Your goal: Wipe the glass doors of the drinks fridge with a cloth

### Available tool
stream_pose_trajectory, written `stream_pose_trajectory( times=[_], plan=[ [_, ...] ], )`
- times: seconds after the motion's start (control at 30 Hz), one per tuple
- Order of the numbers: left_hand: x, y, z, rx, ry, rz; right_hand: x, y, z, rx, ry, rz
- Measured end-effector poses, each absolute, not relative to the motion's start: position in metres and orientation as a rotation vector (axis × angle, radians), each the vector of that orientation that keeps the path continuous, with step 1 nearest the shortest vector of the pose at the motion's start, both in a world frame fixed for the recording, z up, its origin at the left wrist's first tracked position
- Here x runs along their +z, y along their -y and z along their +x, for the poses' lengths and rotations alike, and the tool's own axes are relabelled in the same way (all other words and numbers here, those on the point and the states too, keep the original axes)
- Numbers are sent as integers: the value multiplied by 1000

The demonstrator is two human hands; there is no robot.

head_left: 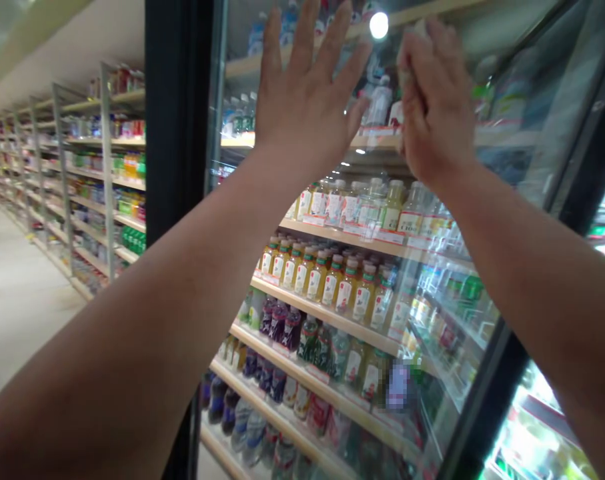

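Glass door (522, 160) with a dark frame (177, 100) fills the middle of the view, directly in front of the person, and both forearms reach up toward its upper part. The left hand (305, 107) is raised palm toward the pane, fingers and thumb spread well apart; its grip is loose and holds nothing. Whether the palm touches the glass cannot be told. Just beside it, the right hand (435, 107) is blurred, its fingers close together and bent at the pane. A pale patch shows by its fingertips, too blurred to name, so whether that grip is clamped on something cannot be told.

Between the two hands a round white glare (379, 25) shines near the top of the glass. Behind the pane, wooden-edged shelves carry rows of drinks: pale bottles (395, 207) below the hands, then golden-yellow bottles (315, 280) with white labels, then dark purple bottles (278, 323) beside dark green ones, and larger bottles (255, 427) low down. Left of the frame, stocked aisle shelving (105, 167) recedes along a pale floor (12, 293).
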State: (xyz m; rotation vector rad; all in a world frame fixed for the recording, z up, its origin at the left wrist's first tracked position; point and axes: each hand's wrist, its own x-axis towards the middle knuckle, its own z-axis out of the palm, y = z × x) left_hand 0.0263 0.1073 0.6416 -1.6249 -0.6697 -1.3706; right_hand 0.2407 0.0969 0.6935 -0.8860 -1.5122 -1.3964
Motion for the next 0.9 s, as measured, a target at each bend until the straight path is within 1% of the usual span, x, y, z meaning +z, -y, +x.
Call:
stream_pose_trajectory(
  times=[0.1,0.2,0.27,0.33,0.43,0.5,0.57,0.63,0.7,0.83,0.9],
  plan=[
    [638,-104,25,-1381,596,-1594,681,-89,228,-1401,1486,-887],
    [636,-104,26,-1398,582,-1588,686,-94,235,-1203,1177,-1075],
    [637,-106,26,-1401,575,-1580,687,-97,239,-1135,1090,-1133],
    [637,-108,26,-1404,561,-1567,679,-95,236,-1201,1173,-1081],
    [638,-110,26,-1436,524,-1572,662,-87,231,-1463,1549,-879],
    [638,-110,26,-1443,518,-1581,657,-85,231,-1557,1673,-802],
    [637,-109,26,-1428,539,-1576,661,-87,234,-1473,1520,-896],
    [637,-109,26,-1412,558,-1561,667,-91,238,-1301,1279,-1057],
    [637,-109,26,-1412,563,-1553,669,-92,238,-1231,1225,-1134],
    [636,-108,27,-1425,555,-1533,657,-88,238,-1421,1546,-911],
    [636,-107,27,-1414,561,-1529,655,-92,249,-1471,1578,-815]
  ],
)
